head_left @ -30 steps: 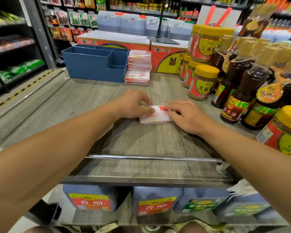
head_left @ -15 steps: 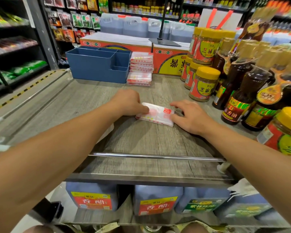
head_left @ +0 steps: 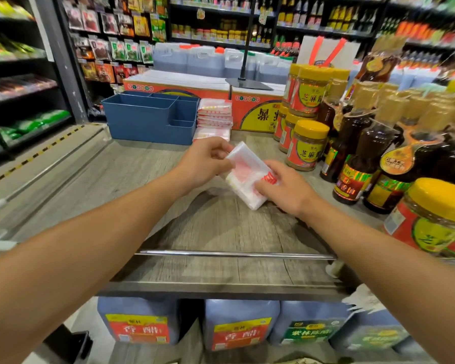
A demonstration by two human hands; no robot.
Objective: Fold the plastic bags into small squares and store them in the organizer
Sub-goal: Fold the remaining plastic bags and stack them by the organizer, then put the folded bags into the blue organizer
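Now folded plastic bag (head_left: 243, 172) tilted above the table (head_left: 208, 227), pinched between both hands' fingers (head_left: 222, 149).

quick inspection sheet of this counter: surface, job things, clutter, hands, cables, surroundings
surface: grey wood-look counter with a metal rail along the near edge
job's things: folded plastic bag lifted and tilted; blue organizer at the back; stack of folded bags beside it
clutter: sesame paste jars and dark sauce bottles on the right
grippers: left hand and right hand both hold the bag
cables: nothing seen
surroundings: shop shelves, jugs under the counter
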